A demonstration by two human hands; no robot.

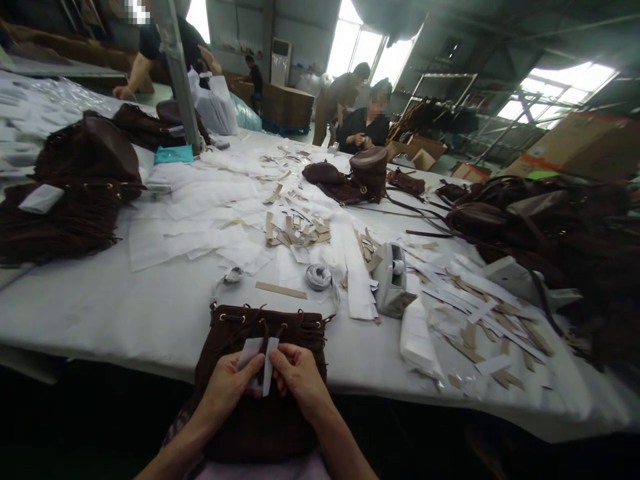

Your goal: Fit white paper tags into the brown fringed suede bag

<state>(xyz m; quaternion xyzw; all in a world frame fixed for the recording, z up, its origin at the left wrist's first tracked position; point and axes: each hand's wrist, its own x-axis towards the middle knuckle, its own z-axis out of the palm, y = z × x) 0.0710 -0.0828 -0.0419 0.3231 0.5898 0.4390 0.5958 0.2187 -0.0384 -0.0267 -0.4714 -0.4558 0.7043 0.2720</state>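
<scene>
holding a white paper tag (260, 365) against a brown drawstring bag (265, 373) at the tabletop (125, 313) edge.
left hand (227, 387) and right hand (300, 377) pinch the tag together at six o'clock; tape dispenser (393, 280) sits at two o'clock of them.

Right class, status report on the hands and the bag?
Left hand and right hand pinch white paper slip. Brown drawstring bag beneath, at table edge. Nothing obstructing.

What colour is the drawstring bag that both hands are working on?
Dark brown, with gold-coloured eyelets along its top edge. The bag shows best in the head view, partly under the left hand and right hand.
</scene>
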